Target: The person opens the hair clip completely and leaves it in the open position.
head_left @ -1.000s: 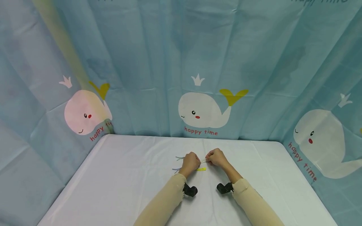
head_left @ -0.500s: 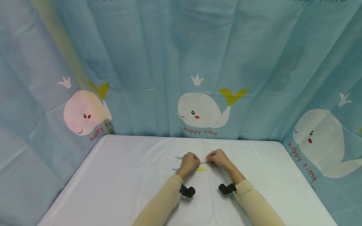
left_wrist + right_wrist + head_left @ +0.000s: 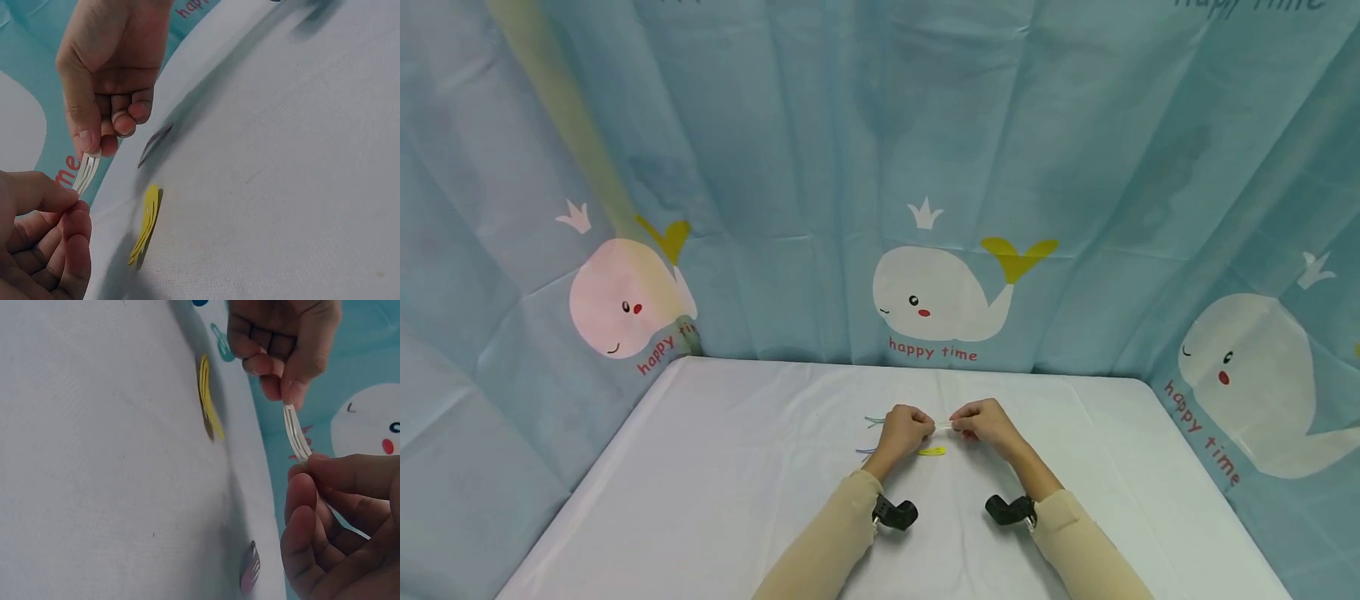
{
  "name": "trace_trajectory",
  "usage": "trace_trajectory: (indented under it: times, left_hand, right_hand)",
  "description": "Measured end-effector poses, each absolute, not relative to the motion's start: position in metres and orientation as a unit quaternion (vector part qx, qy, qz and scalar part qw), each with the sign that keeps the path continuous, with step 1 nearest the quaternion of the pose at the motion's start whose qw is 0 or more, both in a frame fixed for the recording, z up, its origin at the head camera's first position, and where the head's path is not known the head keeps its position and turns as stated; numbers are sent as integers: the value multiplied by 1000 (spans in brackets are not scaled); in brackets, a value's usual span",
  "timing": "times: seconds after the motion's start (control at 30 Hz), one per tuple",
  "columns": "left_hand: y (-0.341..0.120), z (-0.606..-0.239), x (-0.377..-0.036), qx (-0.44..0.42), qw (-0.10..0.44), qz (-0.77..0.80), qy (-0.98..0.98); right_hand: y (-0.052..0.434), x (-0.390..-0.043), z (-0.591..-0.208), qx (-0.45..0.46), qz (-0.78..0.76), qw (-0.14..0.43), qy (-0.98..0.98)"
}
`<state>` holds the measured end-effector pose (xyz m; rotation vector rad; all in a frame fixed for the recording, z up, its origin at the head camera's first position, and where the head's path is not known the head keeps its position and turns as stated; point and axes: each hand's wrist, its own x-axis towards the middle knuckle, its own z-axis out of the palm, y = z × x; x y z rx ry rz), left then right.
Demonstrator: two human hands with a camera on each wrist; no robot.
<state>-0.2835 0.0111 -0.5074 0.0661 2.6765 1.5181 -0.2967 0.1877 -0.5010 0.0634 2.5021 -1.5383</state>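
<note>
Above the white table (image 3: pixel 715 500), both hands hold a thin white snap hair clip (image 3: pixel 943 426) between them. My left hand (image 3: pixel 917 427) pinches its left end and my right hand (image 3: pixel 970 423) pinches its right end. In the left wrist view the white clip (image 3: pixel 86 172) spans from the left hand (image 3: pixel 69 203) up to the right hand (image 3: pixel 94 140). In the right wrist view the white clip (image 3: pixel 297 434) runs between the right hand (image 3: pixel 312 472) and the left hand (image 3: pixel 284 381). A yellow clip (image 3: pixel 932 452) lies flat on the cloth just below the hands.
More clips lie on the cloth left of my left hand: a teal clip (image 3: pixel 872 419) and a purple clip (image 3: pixel 865 451). A dark clip (image 3: pixel 155 142) lies beyond the yellow clip (image 3: pixel 145 224). A whale-print curtain (image 3: pixel 925 292) closes the table's back and sides.
Both hands keep their pinch on the white clip. The forearms have slid slightly back toward me and the right hand has shifted a little to the right.
</note>
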Motion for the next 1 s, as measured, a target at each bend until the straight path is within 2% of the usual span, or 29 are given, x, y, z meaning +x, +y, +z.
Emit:
trace_trajectory:
  times: [0.6, 1.0]
  left_hand:
    - [-1, -492, -267, 61, 27, 547, 834]
    - [-12, -476, -244, 104, 24, 579, 808]
  right_hand:
    - [186, -274, -483, -9, -533, 60, 844]
    - [184, -245, -462, -27, -563, 77, 822]
